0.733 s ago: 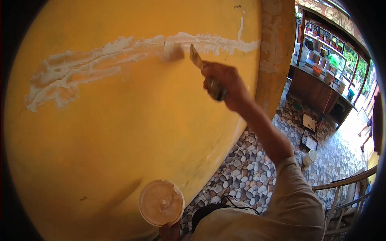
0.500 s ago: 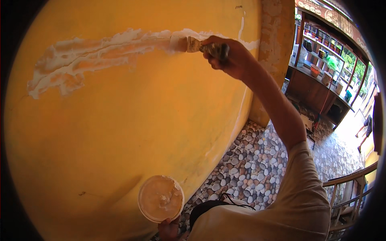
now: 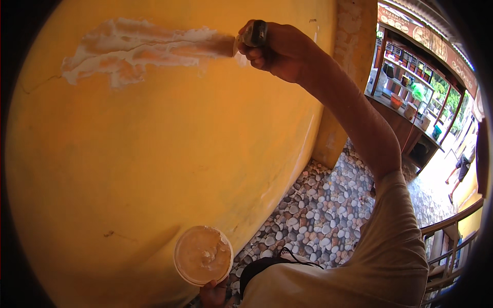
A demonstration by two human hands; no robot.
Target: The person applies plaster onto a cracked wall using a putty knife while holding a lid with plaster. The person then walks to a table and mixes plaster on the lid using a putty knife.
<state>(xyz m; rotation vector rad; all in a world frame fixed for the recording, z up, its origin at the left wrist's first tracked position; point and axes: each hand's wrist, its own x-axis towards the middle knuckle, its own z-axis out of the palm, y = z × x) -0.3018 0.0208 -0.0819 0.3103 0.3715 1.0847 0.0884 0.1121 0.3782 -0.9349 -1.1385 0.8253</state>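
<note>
High on the yellow wall my right hand grips the dark handle of a putty knife, its light blade turned nearly edge-on at the wall. A long, uneven band of white putty runs to the left of the blade, smeared along a crack. Low in the view, my left hand holds a round tub of cream-coloured putty from beneath, close to the wall, its thumb at the rim.
Pebble-patterned floor lies below the wall, beside a patched pillar. At the right stand a wooden stall counter with containers and a railing. Another person walks in the bright opening at far right.
My right hand and the putty knife have moved upward, ending higher at the wall. The putty band sits higher in the view. The other person at far right has come further into sight.
</note>
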